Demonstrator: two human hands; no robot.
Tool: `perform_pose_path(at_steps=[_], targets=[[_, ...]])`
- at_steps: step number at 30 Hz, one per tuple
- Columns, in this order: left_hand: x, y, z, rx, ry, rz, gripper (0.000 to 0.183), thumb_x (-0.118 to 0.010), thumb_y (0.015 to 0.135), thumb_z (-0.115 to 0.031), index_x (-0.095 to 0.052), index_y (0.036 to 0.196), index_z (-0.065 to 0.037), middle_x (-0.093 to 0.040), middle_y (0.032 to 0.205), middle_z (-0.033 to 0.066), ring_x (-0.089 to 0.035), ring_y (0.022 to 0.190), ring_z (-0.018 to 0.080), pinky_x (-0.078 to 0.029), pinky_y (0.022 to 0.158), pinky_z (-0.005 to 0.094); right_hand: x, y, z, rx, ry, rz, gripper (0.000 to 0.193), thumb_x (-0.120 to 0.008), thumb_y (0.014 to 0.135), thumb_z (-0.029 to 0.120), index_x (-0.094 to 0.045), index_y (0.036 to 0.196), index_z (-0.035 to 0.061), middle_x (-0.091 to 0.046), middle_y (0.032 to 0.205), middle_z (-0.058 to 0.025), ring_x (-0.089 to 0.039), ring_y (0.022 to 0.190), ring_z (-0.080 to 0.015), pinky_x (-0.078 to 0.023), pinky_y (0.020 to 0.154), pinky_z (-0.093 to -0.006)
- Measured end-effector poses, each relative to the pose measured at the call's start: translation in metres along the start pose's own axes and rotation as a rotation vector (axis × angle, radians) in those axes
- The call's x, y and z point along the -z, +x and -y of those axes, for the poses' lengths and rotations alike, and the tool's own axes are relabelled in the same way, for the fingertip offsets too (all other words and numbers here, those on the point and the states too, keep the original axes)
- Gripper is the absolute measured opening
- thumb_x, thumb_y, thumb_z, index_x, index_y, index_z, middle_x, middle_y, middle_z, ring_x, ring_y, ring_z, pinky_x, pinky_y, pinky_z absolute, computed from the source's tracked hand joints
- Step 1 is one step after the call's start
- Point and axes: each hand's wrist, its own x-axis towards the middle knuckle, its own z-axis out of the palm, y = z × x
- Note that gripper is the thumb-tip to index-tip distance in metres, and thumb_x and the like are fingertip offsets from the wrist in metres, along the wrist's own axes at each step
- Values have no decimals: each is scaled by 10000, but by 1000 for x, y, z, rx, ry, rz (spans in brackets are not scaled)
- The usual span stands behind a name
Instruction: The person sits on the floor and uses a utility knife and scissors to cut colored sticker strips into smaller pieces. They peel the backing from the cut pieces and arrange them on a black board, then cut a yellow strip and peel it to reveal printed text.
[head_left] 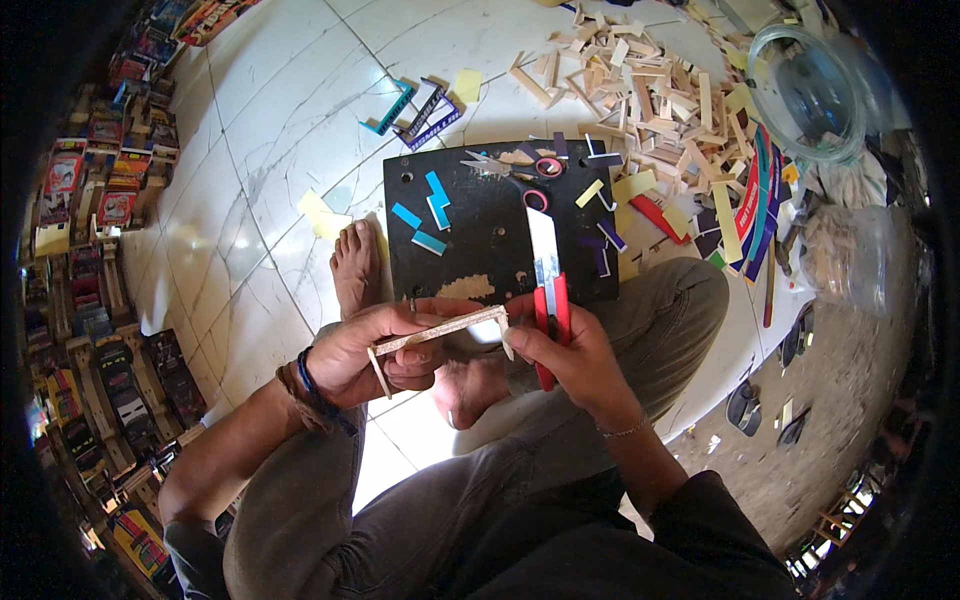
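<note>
Fingers hold wooden frame, long axis rising rightward.

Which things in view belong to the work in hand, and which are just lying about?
Likely in use:
wooden frame, in the left hand
red-handled cutter, in the right hand
black board
scissors on it
wood pieces

Seemingly just lying about:
dark sandals
clear plastic tub
plastic bag

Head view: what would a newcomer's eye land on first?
Probably the red-handled cutter in the right hand, its blade over the black board. Then the wood piece in the left hand, just below the board, and the wood heap on the floor at upper right.
</note>
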Motion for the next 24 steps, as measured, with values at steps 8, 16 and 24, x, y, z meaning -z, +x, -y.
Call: perform_pose_path(at_steps=[8,16,24], targets=[[-6,0,-1,-122,209,-118,820,-404,981,-719,-516,1416,-33,-706,965,31,-564,752,92,-464,719,247,-6,5,-1,-111,149,-113,246,-685,962,155,-651,1155,7,-615,841,19,-539,720,-56,-450,666,-234],[-1,22,-12,-878,1055,-362,757,-743,867,-506,-474,1451,-105,-479,1455,105,-503,1280,279,-445,1035,432,-9,23,-21,-348,489,-387,224,-687,962,313,-645,1105,146,-488,793,105,-492,761,-7,-451,699,-266],[-2,30,-12,-1131,2529,-242,475,-584,847,-226,-631,1312,-140,-588,1353,41,-551,1214,216,-408,1016,380,-27,28,-34,-299,646,-402,437,-747,887,434,-610,1179,139,-524,912,33,-507,838,-96,-469,745,-327]])
